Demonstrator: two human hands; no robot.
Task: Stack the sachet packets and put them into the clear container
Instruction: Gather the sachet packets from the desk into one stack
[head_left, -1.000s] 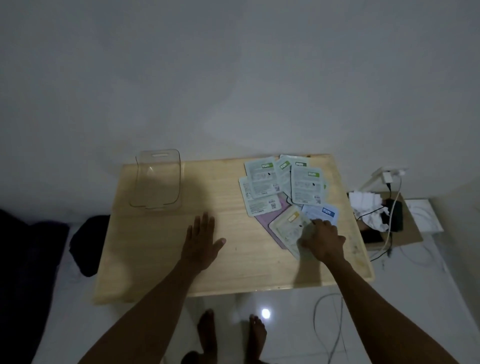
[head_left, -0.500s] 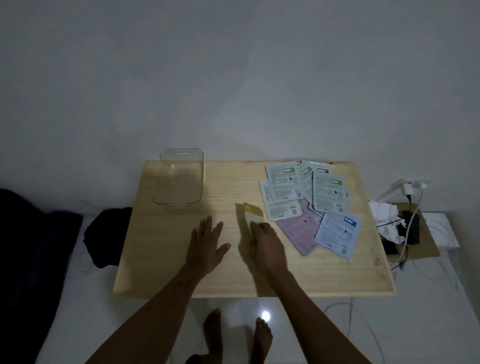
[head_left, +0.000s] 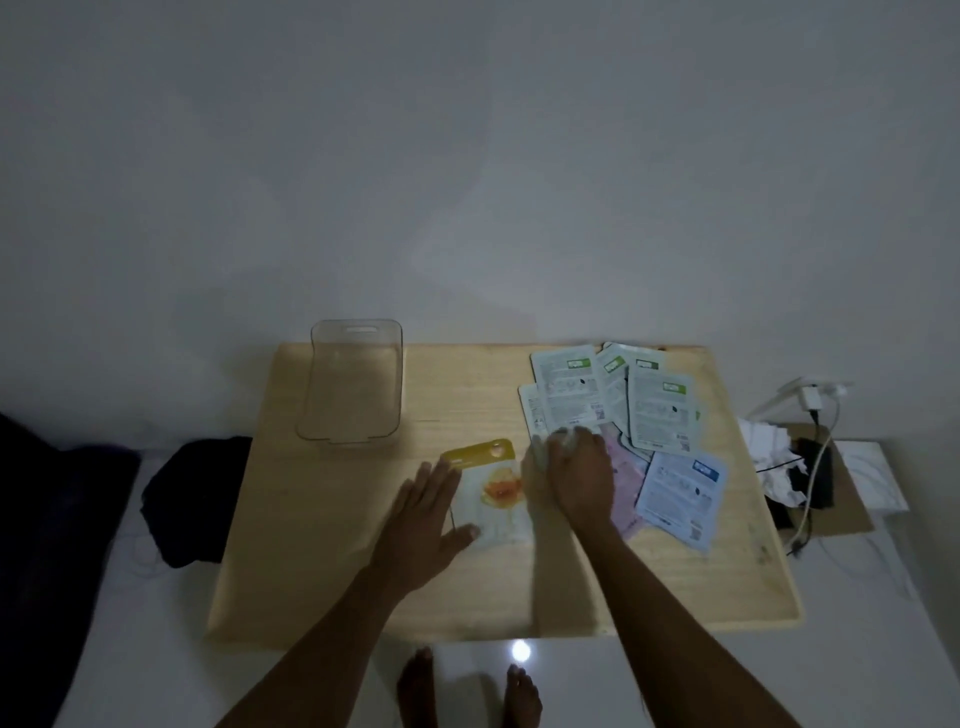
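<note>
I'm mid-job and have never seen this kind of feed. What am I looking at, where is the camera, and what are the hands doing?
There is no machine here: a person works with bare hands, filmed by a camera on their head, looking down. On the wooden table the left hand lies flat on the edge of a yellow-topped sachet. The right hand is at the spread pile of sachets, closing on one; the grip is blurred. The clear container stands empty at the back left. Cables and a charger lie off to the right.
</note>
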